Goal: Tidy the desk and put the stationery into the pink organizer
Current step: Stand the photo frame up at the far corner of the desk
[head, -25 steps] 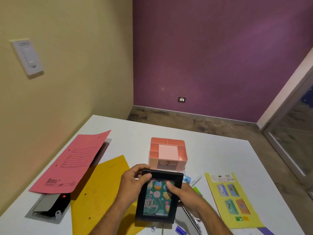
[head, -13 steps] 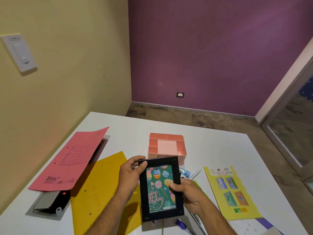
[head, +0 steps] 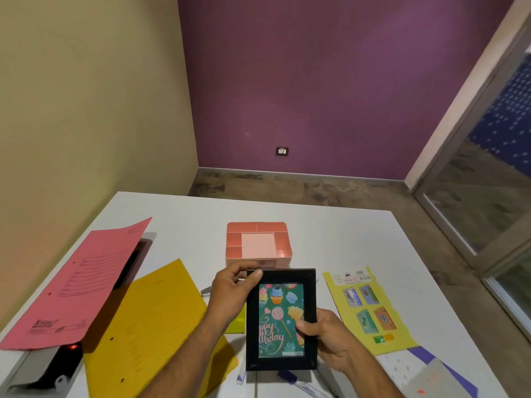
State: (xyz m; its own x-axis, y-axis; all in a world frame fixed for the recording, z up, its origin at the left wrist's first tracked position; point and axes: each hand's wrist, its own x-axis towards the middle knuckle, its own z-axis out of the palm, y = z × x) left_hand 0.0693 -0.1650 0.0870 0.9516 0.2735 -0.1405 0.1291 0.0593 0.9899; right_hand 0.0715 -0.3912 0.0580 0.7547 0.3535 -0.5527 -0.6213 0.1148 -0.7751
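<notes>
Head view, left to right. At the far left edge of the white worktop, a pink folder lies tilted, its near end propped over an open cable box set into the surface, in which a small red light shows. Beside it lies a yellow folder, flat, its near right corner running under the left forearm. Centre: the pink organizer stands on the worktop beyond the hands, its top divided into narrow compartments around a larger square one; nothing can be seen inside the compartments. In front of it, both hands hold a black picture frame upright, its face, a green "Happy Birthday" card with cupcakes and a lollipop, turned toward the camera. The left hand grips the frame's upper left corner, fingers curled behind the top edge and thumb on the front. The right hand grips the lower right side, thumb pressed on the front border, fingers wrapped behind. Below the frame, pens lie on the worktop, partly hidden. Right: a yellow sticker card lies flat, and nearer the camera, a white and purple sheet.
</notes>
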